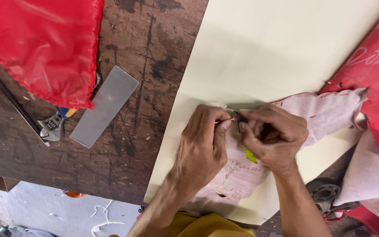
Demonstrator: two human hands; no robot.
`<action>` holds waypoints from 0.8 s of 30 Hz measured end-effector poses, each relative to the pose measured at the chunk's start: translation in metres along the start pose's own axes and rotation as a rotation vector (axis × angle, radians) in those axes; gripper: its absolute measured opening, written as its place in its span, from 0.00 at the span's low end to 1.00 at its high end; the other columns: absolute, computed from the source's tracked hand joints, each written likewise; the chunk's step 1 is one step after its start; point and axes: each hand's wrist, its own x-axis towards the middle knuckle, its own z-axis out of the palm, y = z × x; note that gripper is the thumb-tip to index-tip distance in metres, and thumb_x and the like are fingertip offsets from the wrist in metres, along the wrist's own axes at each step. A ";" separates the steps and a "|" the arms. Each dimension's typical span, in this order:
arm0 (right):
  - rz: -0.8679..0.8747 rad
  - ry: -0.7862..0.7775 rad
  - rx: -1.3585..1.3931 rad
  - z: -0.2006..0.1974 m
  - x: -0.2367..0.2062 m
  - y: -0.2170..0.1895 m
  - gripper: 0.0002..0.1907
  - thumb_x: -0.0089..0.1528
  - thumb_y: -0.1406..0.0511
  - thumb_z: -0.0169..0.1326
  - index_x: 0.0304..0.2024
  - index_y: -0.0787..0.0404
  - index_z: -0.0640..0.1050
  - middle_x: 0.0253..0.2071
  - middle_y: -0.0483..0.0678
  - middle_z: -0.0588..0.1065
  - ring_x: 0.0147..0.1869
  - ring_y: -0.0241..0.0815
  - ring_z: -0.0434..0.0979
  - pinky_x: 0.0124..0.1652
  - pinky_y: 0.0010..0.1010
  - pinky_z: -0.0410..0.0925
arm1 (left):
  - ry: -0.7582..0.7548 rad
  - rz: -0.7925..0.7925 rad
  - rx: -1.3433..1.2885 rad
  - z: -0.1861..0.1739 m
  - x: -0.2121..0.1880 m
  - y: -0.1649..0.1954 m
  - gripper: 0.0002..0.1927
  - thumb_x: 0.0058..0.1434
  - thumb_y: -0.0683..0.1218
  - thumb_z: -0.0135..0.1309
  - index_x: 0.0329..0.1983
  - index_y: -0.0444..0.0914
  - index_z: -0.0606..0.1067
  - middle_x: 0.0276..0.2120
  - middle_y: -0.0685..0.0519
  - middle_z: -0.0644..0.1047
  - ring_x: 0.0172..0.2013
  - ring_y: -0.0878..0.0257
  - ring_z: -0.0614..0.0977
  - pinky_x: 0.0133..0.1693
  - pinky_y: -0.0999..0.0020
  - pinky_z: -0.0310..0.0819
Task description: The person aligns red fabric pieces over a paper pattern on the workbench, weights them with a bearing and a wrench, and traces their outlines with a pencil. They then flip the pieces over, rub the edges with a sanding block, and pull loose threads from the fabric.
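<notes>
Both hands (242, 136) probably at fabric's (325, 114) edge

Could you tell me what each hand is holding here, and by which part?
The right hand grips a small yellow-handled tool by its handle. The left hand pinches the pale cloth at its edge.

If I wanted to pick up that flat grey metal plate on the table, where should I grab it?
Probably by its two long edges near the middle, coming straight down from above. The grey metal plate lies flat and slanted on the wooden table, too thin to lift from on top. Its lower end is free; the wrench sits beside it.
</notes>
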 end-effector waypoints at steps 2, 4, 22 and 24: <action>0.015 -0.002 -0.042 0.001 0.000 -0.001 0.14 0.55 0.79 0.63 0.44 0.70 0.82 0.29 0.46 0.76 0.27 0.27 0.70 0.26 0.15 0.60 | 0.001 -0.010 -0.001 -0.001 -0.001 0.001 0.06 0.69 0.34 0.52 0.46 0.32 0.68 0.41 0.44 0.74 0.41 0.49 0.81 0.43 0.57 0.76; 0.022 0.000 -0.066 0.001 0.000 -0.002 0.14 0.55 0.79 0.64 0.44 0.70 0.82 0.28 0.46 0.76 0.27 0.28 0.70 0.26 0.16 0.59 | -0.004 -0.020 -0.005 -0.001 -0.001 0.001 0.06 0.69 0.34 0.52 0.46 0.32 0.69 0.41 0.45 0.74 0.41 0.50 0.81 0.42 0.57 0.76; 0.085 0.152 0.429 -0.019 -0.020 0.038 0.09 0.65 0.76 0.62 0.48 0.72 0.79 0.34 0.50 0.74 0.34 0.32 0.70 0.35 0.21 0.61 | -0.146 0.226 0.299 0.006 0.004 -0.031 0.10 0.69 0.37 0.55 0.52 0.31 0.73 0.46 0.45 0.76 0.47 0.55 0.81 0.51 0.65 0.82; 0.111 0.192 0.637 -0.026 -0.020 0.044 0.08 0.68 0.74 0.62 0.49 0.72 0.79 0.34 0.50 0.73 0.34 0.35 0.68 0.36 0.24 0.62 | -0.233 0.235 0.343 0.002 0.005 -0.034 0.13 0.67 0.37 0.56 0.54 0.31 0.74 0.47 0.44 0.76 0.46 0.56 0.81 0.47 0.67 0.82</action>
